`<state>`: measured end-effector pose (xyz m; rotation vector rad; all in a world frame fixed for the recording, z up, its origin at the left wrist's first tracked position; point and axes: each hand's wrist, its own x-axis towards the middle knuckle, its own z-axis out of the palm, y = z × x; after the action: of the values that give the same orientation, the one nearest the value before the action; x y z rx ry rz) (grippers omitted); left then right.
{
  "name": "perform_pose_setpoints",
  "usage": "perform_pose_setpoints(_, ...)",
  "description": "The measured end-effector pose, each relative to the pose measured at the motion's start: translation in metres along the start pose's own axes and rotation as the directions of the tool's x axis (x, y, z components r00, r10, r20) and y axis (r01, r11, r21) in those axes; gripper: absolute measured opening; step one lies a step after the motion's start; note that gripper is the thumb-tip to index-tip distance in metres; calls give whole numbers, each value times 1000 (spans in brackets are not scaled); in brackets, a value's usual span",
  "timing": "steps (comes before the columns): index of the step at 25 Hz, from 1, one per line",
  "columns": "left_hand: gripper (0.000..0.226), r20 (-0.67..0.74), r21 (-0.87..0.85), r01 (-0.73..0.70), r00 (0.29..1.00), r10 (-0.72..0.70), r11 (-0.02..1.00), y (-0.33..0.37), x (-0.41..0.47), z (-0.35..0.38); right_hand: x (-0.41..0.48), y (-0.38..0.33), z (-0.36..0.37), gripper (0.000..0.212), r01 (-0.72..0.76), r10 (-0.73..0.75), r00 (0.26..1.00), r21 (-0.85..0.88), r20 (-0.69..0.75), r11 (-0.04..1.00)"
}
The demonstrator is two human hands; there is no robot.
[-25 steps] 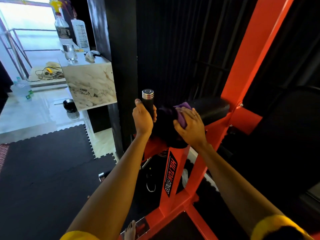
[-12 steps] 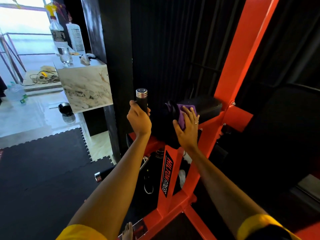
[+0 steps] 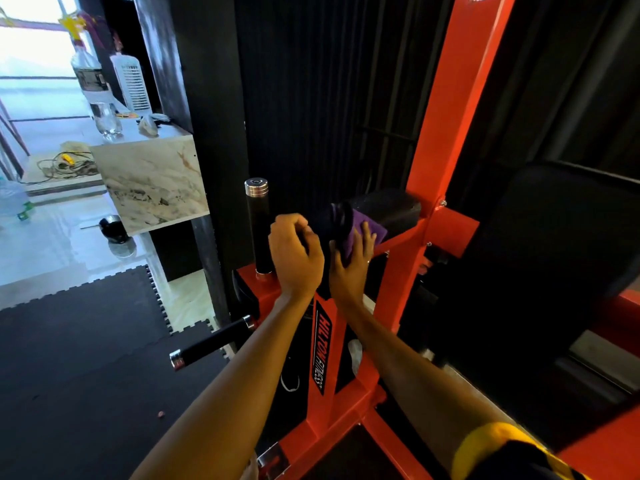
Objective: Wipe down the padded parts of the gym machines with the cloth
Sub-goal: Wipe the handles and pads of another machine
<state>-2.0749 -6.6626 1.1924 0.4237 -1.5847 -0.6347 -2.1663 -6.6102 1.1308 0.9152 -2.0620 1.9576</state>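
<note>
A marble-faced desk (image 3: 152, 181) carries a clear plastic bottle (image 3: 88, 77), a drinking glass (image 3: 106, 119) and a white slatted appliance (image 3: 133, 83). Below it, pale glossy floor tiles (image 3: 52, 244) hold a black round object (image 3: 114, 228). The orange gym machine (image 3: 346, 420) stands by black interlocking floor mats (image 3: 86, 341).

Both arms are reaching forward, with the hands nearly meeting at centre.
I am observing the left forearm (image 3: 235, 382) running up from the lower left with a straight wrist. The left hand (image 3: 294, 258) is showing its back to me, fingers curling into a loose fist with nothing visible in its grasp. The right forearm (image 3: 408, 368) is rising from the lower right, a yellow cuff (image 3: 485, 441) showing near the elbow. The right hand (image 3: 348, 268) is sitting just beside the left, fingers stretching upward and pressing flat on the purple cloth (image 3: 367, 232).
</note>
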Motion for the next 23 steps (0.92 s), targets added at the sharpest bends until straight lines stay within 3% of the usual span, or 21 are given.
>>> perform_pose_setpoints(2, 9, 123, 81, 83, 988, -93, 993, 2, 7, 12, 12, 7, -13, 56, 37, -36, 997, -13, 70, 999)
perform_pose_setpoints(4, 19, 278, 277, 139, 936, -217, 951, -4, 14, 21, 39, 17, -27, 62, 32, -28, 997, -46, 77, 998)
perform_pose_setpoints(6, 32, 414, 470, 81, 859, -301, 879, -12, 22, 26, 68, 22, -39, 64, -98, 98, 995, -10, -17, 995)
perform_pose_setpoints(9, 44, 522, 564, -24, 786, -333, 826, -16, 35, 31, 86, 12, -34, 65, -273, 285, 943, 91, -175, 958)
perform_pose_setpoints(11, 48, 563, 590, -47, 740, -369, 806, -15, 44, 39, 64, 6, -16, 62, -177, 176, 971, 9, -163, 984)
perform_pose_setpoints(13, 52, 598, 624, -45, 671, -438, 780, -14, 54, 50, 39, 14, -6, 56, 4, -9, 998, -81, -62, 997)
perform_pose_setpoints(17, 63, 665, 651, -102, 555, -500, 752, -24, 59, 63, 69, 49, -41, 56, 224, -210, 973, -185, 91, 957)
perform_pose_setpoints(20, 65, 672, 666, -158, 551, -494, 729, -28, 53, 65, 118, 53, -62, 53, 132, -110, 990, -327, 84, 936)
perform_pose_setpoints(23, 66, 677, 681, -165, 514, -527, 713, -26, 63, 76, 170, 26, -61, 52, 61, 90, 976, -646, 198, 761)
